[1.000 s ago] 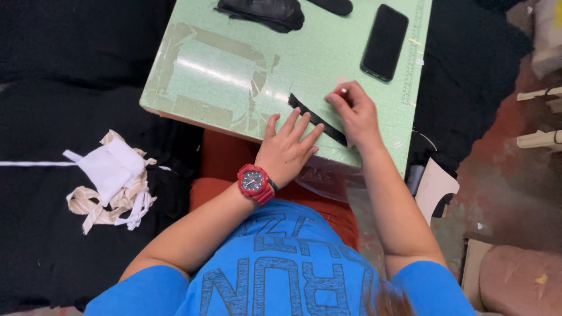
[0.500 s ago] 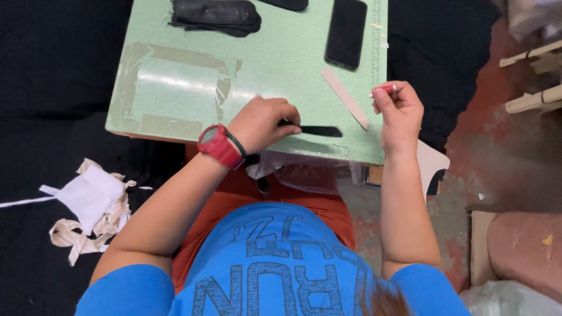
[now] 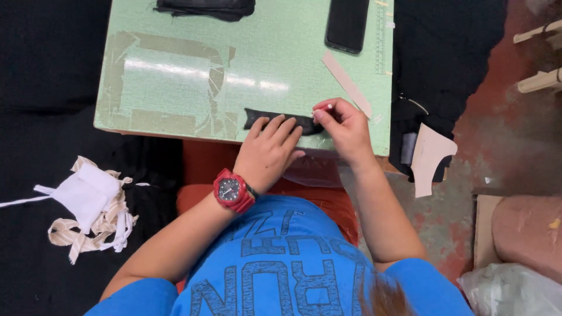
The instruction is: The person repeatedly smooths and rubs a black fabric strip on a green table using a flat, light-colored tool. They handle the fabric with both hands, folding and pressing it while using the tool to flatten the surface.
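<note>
Watching the black strip (image 3: 281,120) lie lengthwise along the bench's (image 3: 175,58) near edge: my left hand (image 3: 269,149) presses flat on it, my right hand (image 3: 345,126) pinches its right end.

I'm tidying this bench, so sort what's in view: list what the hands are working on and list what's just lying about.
In hand:
left hand pressing the black strip
right hand at the strip's end
green cutting mat beneath

Lying about:
phone
beige strip
black pouch
white and beige scraps
beige cut piece
</note>
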